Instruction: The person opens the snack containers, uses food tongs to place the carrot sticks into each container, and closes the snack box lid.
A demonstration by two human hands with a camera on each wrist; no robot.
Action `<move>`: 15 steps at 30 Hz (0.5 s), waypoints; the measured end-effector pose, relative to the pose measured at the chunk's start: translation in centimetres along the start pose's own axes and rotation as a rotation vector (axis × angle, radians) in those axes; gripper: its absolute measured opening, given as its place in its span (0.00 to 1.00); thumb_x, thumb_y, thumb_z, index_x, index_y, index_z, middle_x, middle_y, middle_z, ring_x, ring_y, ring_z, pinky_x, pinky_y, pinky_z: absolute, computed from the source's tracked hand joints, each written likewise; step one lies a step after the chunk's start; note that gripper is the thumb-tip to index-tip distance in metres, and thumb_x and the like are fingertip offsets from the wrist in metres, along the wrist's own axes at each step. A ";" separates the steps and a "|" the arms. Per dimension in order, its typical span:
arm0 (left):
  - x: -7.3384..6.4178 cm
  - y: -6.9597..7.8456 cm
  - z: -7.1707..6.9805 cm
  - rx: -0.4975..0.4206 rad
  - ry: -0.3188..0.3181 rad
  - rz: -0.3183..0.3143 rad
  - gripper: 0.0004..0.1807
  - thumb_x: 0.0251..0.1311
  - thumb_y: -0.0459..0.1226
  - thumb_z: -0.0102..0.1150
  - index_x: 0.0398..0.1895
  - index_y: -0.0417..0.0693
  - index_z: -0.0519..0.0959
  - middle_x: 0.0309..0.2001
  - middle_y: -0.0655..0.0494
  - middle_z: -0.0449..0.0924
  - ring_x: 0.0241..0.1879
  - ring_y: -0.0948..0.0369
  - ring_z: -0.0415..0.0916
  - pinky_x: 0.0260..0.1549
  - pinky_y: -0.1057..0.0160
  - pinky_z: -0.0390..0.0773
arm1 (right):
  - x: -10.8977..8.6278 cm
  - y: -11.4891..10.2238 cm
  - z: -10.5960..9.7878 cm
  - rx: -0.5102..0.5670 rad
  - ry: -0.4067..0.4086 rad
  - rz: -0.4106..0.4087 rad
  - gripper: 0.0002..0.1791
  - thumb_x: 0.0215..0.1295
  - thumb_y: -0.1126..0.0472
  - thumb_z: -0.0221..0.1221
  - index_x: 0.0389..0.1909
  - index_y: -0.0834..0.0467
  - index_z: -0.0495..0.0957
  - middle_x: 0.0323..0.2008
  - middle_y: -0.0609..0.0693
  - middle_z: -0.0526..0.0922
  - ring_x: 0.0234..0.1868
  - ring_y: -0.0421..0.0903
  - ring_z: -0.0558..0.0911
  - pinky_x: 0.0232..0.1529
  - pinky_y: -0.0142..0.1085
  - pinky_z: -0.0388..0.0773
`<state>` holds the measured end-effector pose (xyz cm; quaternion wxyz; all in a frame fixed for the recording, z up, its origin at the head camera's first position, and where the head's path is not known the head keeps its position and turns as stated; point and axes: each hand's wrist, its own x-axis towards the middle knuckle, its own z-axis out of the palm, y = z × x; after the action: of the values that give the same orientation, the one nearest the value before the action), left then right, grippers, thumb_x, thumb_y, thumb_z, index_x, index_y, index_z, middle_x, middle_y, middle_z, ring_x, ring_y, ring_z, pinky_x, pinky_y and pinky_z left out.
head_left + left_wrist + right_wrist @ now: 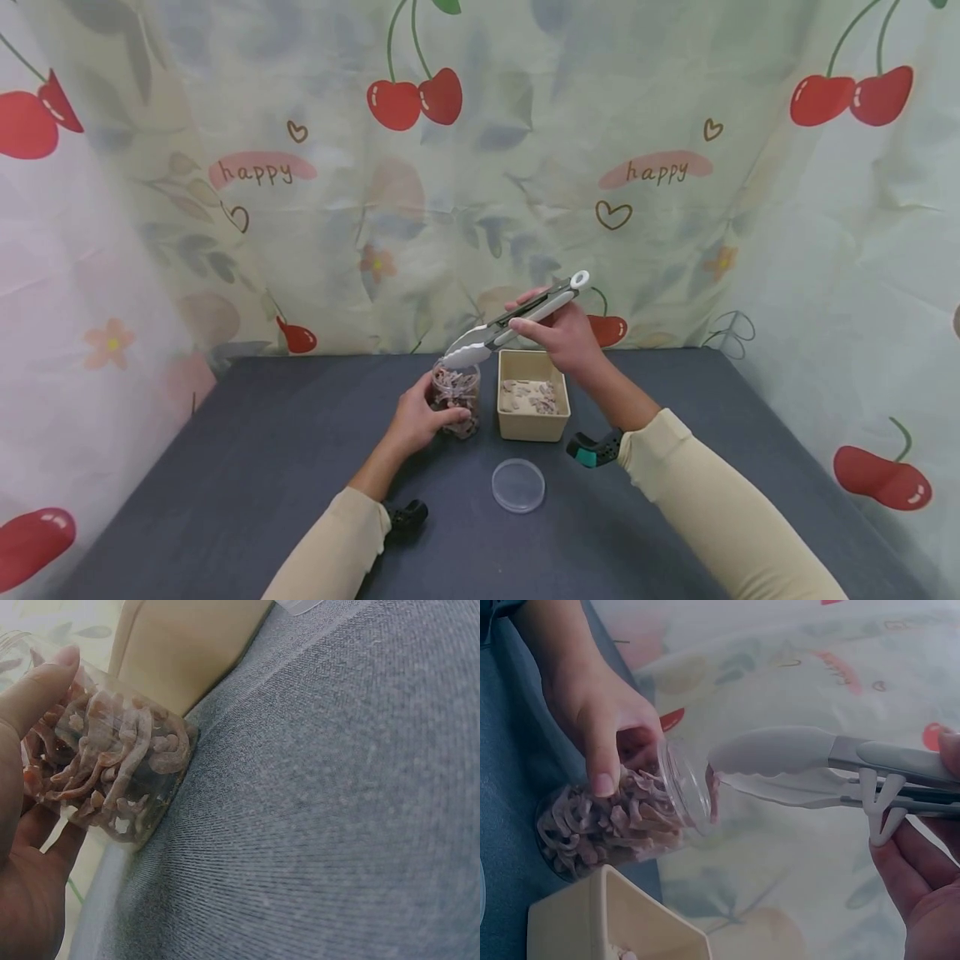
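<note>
My left hand (415, 418) grips a clear jar (463, 382) around its side, thumb across the front. The jar stands on the cloth and is filled with brownish-pink strips (112, 757) that look like dried snack pieces. In my right hand (564, 333) is a pair of tongs (517, 323) with grey-and-white handles and pale scalloped heads, held at the handles. The tong heads point down-left, right at the jar's mouth. In the right wrist view a reddish-brown strip (713, 787) shows at their tips, by the jar's rim.
Just right of the jar stands a beige rectangular box (531, 428) with some of the same pieces at its bottom. A round clear lid (518, 486) lies on the dark cloth-covered table (300, 467) in front. A printed curtain (480, 208) hangs behind and at both sides.
</note>
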<state>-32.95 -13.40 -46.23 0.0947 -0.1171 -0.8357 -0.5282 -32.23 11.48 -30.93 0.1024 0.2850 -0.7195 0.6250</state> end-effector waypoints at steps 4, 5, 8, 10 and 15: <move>0.0 0.1 0.0 -0.009 0.003 0.007 0.44 0.43 0.42 0.79 0.65 0.43 0.68 0.53 0.47 0.79 0.53 0.53 0.75 0.53 0.51 0.72 | 0.0 0.0 0.3 0.000 0.000 0.009 0.17 0.60 0.72 0.64 0.49 0.70 0.74 0.49 0.65 0.82 0.46 0.45 0.83 0.43 0.32 0.78; 0.0 0.1 0.0 -0.013 0.002 0.008 0.44 0.43 0.41 0.79 0.65 0.43 0.68 0.53 0.47 0.79 0.53 0.53 0.75 0.54 0.51 0.72 | 0.0 0.0 0.3 -0.003 -0.002 0.012 0.18 0.60 0.72 0.65 0.50 0.70 0.74 0.49 0.65 0.82 0.46 0.45 0.83 0.43 0.32 0.78; 0.0 0.1 0.0 -0.015 0.000 0.008 0.44 0.43 0.41 0.79 0.65 0.42 0.68 0.53 0.47 0.78 0.53 0.53 0.74 0.54 0.51 0.72 | 0.0 0.1 0.3 0.003 -0.010 0.028 0.19 0.59 0.73 0.64 0.51 0.71 0.73 0.51 0.67 0.80 0.47 0.47 0.82 0.44 0.31 0.77; 0.0 0.1 0.0 -0.010 -0.001 0.007 0.45 0.43 0.41 0.79 0.66 0.42 0.67 0.54 0.46 0.78 0.54 0.53 0.74 0.54 0.52 0.72 | -0.1 0.1 0.3 0.003 -0.012 0.038 0.20 0.60 0.73 0.64 0.52 0.71 0.73 0.52 0.68 0.79 0.50 0.52 0.81 0.44 0.30 0.77; 0.0 0.0 -0.1 0.006 -0.003 0.007 0.47 0.43 0.42 0.79 0.68 0.43 0.66 0.56 0.46 0.77 0.54 0.53 0.74 0.55 0.52 0.72 | -0.3 -0.1 0.1 -0.007 -0.009 0.061 0.20 0.61 0.74 0.62 0.53 0.73 0.71 0.53 0.70 0.77 0.53 0.60 0.79 0.44 0.30 0.77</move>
<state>-32.97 -13.44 -46.17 0.0956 -0.1204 -0.8371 -0.5250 -31.85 11.46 -31.02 0.0811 0.2656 -0.7303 0.6241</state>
